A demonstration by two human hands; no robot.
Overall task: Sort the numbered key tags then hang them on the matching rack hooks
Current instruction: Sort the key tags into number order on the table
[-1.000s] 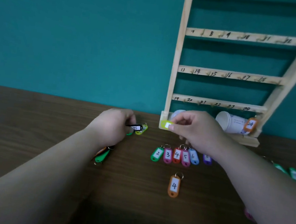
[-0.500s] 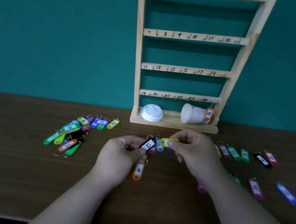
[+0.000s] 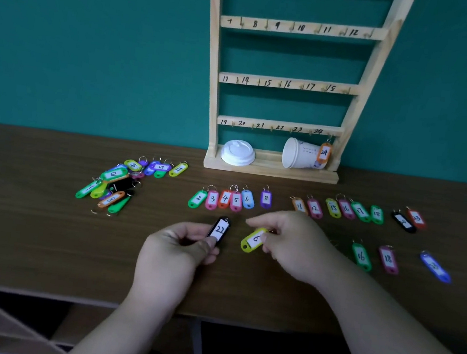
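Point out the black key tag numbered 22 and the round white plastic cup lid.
Black key tag numbered 22 (image 3: 219, 231): head view, white label.
Round white plastic cup lid (image 3: 238, 152): head view, domed top.

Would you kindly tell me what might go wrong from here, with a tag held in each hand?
1. The yellow tag pinched by the right hand reads as 6 or 9 depending on which way up; a blue 6 tag already lies in the row, so it may be misplaced.
2. The right hand hovers close to the 11 tag and could knock the sorted row out of order.
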